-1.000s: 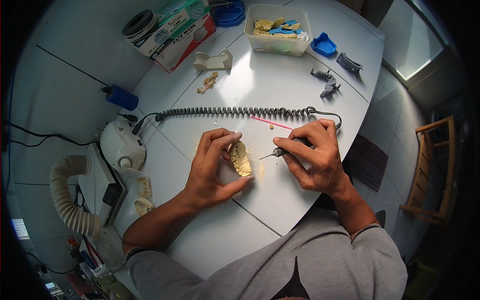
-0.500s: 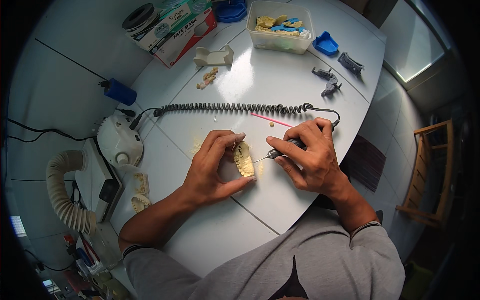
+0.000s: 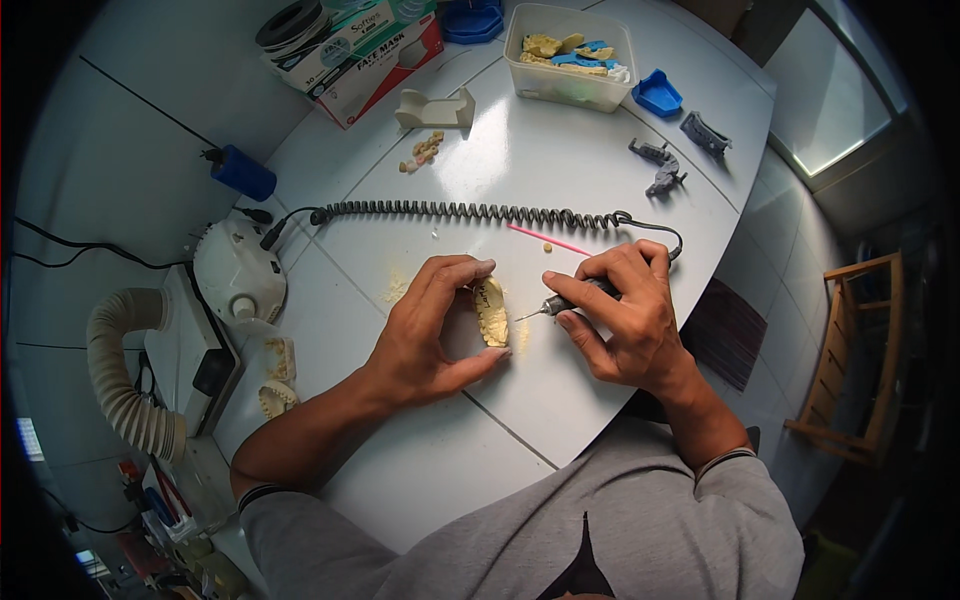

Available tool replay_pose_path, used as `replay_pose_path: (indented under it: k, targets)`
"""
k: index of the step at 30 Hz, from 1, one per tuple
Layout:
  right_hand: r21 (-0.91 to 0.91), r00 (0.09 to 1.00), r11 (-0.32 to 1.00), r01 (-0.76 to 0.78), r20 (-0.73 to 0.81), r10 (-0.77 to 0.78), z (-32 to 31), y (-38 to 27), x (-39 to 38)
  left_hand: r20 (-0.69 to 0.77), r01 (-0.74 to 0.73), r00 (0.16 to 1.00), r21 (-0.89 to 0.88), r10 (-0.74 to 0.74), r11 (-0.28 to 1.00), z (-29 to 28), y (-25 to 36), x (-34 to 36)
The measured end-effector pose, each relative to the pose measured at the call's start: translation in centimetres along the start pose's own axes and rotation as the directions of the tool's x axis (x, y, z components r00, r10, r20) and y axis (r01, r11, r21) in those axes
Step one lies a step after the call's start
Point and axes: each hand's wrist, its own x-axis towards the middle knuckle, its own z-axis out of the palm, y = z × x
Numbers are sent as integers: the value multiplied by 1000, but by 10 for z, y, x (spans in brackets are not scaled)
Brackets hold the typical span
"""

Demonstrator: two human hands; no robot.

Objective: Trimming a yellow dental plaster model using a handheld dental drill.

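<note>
My left hand (image 3: pixel 432 330) grips a yellow plaster dental cast (image 3: pixel 491 311) between thumb and fingers, holding it on edge on the white table (image 3: pixel 560 170). My right hand (image 3: pixel 620 310) holds a slim rotary handpiece (image 3: pixel 572 297) like a pen. Its thin bur tip points left and sits just beside the cast. A black coiled cord (image 3: pixel 470 212) runs from the handpiece across the table to a white motor unit (image 3: pixel 238 272). Yellow dust lies on the table around the cast.
A pink stick (image 3: pixel 548 240) lies behind my hands. A clear tub (image 3: pixel 570 60) of casts and blue trays stands at the back, with grey articulator parts (image 3: pixel 660 165), a blue tray (image 3: pixel 657 93), boxes (image 3: pixel 370 50), and a suction hose (image 3: pixel 120 380) at the left. More casts (image 3: pixel 275 375) sit at the left edge.
My right hand has drawn slightly back to the right, so the bur tip stands a little off the cast. My left hand has kept hold of the cast.
</note>
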Motion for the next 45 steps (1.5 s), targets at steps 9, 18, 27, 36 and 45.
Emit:
replay_pose_path:
  k: [9, 18, 27, 36, 45]
  targets:
    - [-7, 994, 998, 70, 84, -69, 0, -3, 8, 17, 39, 999, 9, -39, 999, 1, 1, -2]
    - [-50, 995, 996, 69, 74, -65, 5, -5, 21, 68, 46, 997, 30, -48, 998, -1, 3, -3]
    - [-73, 996, 995, 62, 73, -57, 6, -5, 18, 126, 49, 991, 52, -55, 997, -5, 6, 1]
    - [-58, 994, 997, 56, 96, -50, 6, -8, 20, 181, 70, 982, -43, -61, 997, -8, 7, 2]
    - [-75, 993, 995, 59, 106, -51, 8, -8, 19, 194, 91, 978, -70, -76, 993, -9, 4, 2]
